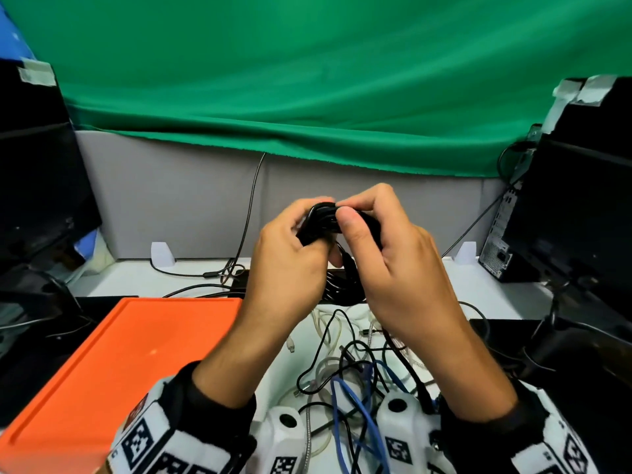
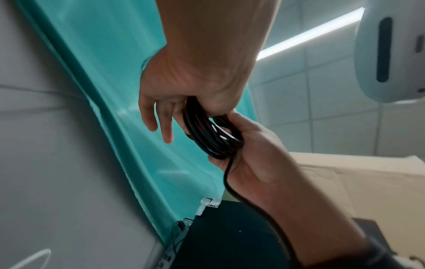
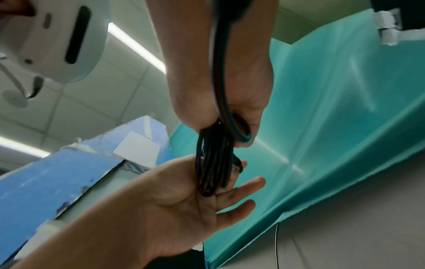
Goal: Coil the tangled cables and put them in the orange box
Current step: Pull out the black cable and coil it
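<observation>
Hands meet above a cluttered desk: the left hand (image 1: 290, 254) and right hand (image 1: 386, 248) both curl around a coiled black cable (image 1: 328, 218), held in the air between them. Below lies a pile of tangled cables (image 1: 355, 364) on the white desk (image 1: 136, 278), with the orange box (image 1: 130, 364) at left, lid closed.

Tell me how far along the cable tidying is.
Done: nothing visibly boxed; the orange box looks shut. In hand: left hand and right hand hold a nearly wound black cable. Left: the tangled pile on the desk.
</observation>
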